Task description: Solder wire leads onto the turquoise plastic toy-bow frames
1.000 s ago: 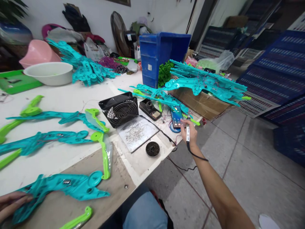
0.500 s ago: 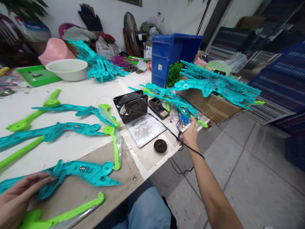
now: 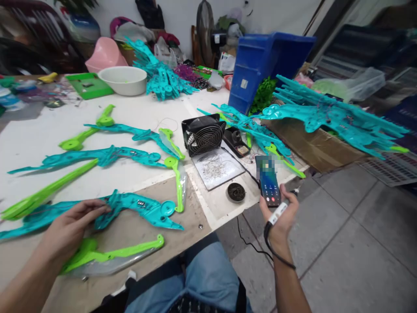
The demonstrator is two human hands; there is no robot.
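Right fingers clasp phone and soldering iron; left fingers pinch teal shell; phone likely slick, grip edges.

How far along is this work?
Possibly done: the stacked teal pieces on the cardboard box, though I can't confirm. In hand: one teal piece under the left hand; the right hand holds a phone and white-handled tool. Seemingly left: two more teal pieces laid out.

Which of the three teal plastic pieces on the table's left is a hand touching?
The nearest teal piece: of the three, the left hand touches it alone.
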